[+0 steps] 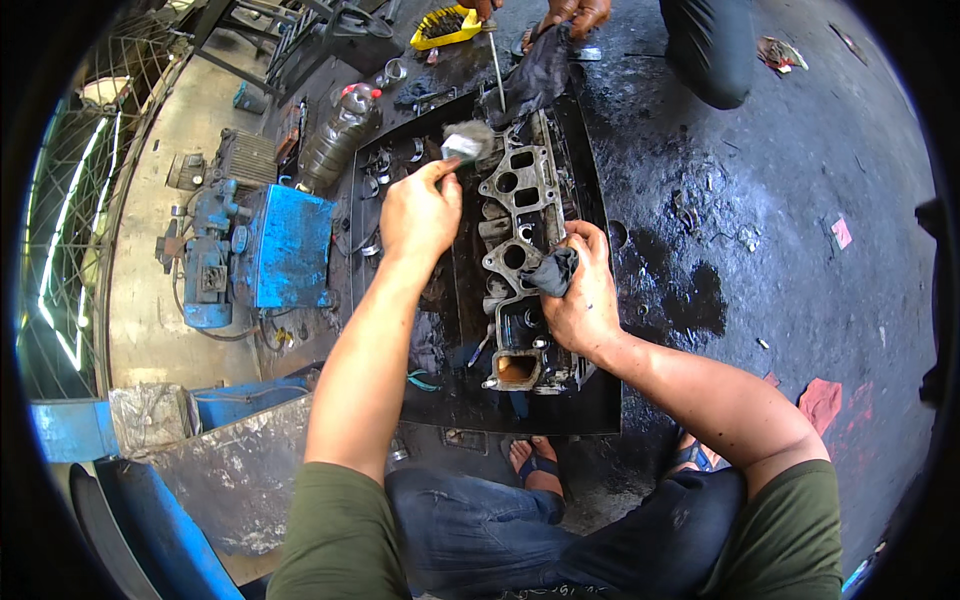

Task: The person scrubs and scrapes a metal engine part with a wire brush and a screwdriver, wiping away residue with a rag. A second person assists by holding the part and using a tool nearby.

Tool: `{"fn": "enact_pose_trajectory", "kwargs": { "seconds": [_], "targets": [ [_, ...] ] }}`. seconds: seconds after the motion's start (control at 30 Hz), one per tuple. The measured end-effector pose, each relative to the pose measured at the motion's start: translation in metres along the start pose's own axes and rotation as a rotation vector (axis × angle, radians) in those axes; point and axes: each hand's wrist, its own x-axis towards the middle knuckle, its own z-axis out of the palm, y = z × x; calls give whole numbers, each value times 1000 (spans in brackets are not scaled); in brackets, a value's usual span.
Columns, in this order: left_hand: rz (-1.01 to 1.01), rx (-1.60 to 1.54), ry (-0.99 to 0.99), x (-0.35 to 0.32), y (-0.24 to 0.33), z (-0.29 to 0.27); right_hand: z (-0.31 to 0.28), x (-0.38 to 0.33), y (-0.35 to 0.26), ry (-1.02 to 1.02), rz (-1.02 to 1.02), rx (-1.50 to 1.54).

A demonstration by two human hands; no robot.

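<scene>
A grey metal cylinder head [523, 205] with square and round ports lies lengthwise in a low black tray [575, 418]. My left hand [420, 215] is closed round a paintbrush [468, 142], its pale, slightly blurred bristles close to the far left side of the cylinder head. On the near right side of the casting, my right hand [583, 305] is closed on a dark rag [553, 272], which rests against it. Another person's hands [578, 14] appear at the far edge, with a dark cloth [540, 75] and a thin metal rod [496, 70] at the far end of the casting.
Several curved bearing shells [372, 185] lie in the tray's left part. Left of it stand a large plastic bottle [340, 138] and a blue machine [290, 247] with a motor. A yellow container [445, 27] sits at the back. Oil stains [700, 300] darken the floor at right, near a red rag [820, 402].
</scene>
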Motion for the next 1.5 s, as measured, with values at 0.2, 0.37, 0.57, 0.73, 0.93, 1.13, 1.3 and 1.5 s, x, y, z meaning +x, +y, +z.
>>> {"fn": "enact_pose_trajectory", "kwargs": {
  "seconds": [0.2, 0.37, 0.57, 0.73, 0.93, 1.13, 1.3, 1.5],
  "targets": [
    [78, 174, 85, 12, 17, -7, 1, 0, 0, 26, -2, 12],
    [68, 73, -203, 13, 16, -9, 1, 1, -1, 13, 6, 1],
    [123, 46, -38, 3, 14, -4, 0, 0, -1, -7, 43, 15],
    [64, 104, 52, 11, -3, -6, 2, -1, 1, 44, -41, -4],
    [66, -251, -53, -110, -96, 10, 1, 0, 0, 30, -29, 7],
    [-96, -357, -834, -303, -126, 82, 4, 1, 3, 32, -32, -45],
    [206, -471, -673, -317, -92, 153, 6, 2, 16, 56, -133, -96],
    [-57, -393, -578, -303, -109, 140, 1, 2, 21, -16, 41, -47]
  ]
}}
